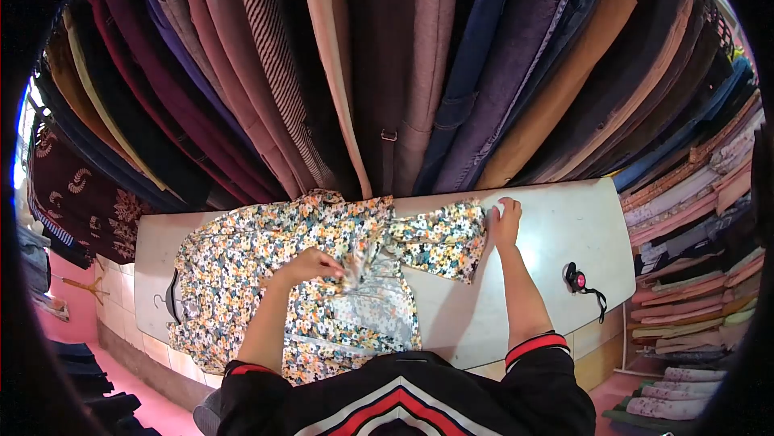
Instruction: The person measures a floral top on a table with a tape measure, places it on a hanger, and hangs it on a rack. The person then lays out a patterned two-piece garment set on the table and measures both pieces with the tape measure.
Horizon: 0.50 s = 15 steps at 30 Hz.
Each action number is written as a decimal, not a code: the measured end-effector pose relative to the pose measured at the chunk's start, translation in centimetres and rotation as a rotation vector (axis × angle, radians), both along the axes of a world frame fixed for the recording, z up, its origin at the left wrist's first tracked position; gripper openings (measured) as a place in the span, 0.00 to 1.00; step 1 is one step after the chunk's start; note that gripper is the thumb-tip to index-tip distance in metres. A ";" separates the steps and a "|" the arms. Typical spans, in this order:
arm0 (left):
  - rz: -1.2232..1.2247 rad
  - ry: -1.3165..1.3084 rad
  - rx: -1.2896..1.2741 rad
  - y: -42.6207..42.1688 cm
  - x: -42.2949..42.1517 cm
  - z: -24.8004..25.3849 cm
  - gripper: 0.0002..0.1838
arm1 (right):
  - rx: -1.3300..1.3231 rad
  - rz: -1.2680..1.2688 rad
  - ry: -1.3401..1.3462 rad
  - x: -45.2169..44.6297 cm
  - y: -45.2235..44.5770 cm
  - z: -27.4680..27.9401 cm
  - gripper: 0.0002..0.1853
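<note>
White-orange-blue floral soft-cloth garment [234, 254] on white smooth tabletop [532, 283]; prob. light, limp, creases easily, best held at sleeve end [473, 242]; L hand [310, 265]: fingertips pinching its cloth; R hand [506, 222]: fingers loosely spread nr sleeve end

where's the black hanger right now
In the head view, the black hanger is toward the left end of the white table, at the left edge of the floral garment.
</note>
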<state>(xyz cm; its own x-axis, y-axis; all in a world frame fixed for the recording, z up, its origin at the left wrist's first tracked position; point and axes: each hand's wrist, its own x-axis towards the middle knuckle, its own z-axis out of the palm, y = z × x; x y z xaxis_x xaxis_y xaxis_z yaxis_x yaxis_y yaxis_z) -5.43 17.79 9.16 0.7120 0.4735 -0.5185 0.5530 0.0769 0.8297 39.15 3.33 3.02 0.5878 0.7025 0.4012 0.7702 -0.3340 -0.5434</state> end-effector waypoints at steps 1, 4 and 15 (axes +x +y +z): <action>0.004 0.020 0.067 -0.2 0.5 -1.4 0.15 | 0.046 0.015 0.000 -1.2 -0.4 0.7 0.13; 0.040 0.007 0.425 -2.1 1.2 -2.4 0.19 | 0.032 0.237 0.198 -5.2 -3.5 0.4 0.23; -0.190 -0.055 0.797 -5.1 -1.6 -3.3 0.09 | -0.091 0.264 -0.260 -5.2 -16.3 2.8 0.09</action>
<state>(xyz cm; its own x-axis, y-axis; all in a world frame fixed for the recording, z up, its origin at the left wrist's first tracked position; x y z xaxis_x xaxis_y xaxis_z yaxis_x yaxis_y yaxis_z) -7.03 12.73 5.86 0.8317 0.5538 -0.0391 0.4541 -0.6381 0.6218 33.91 -12.98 5.86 0.2687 0.8560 0.4417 0.9444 -0.1437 -0.2958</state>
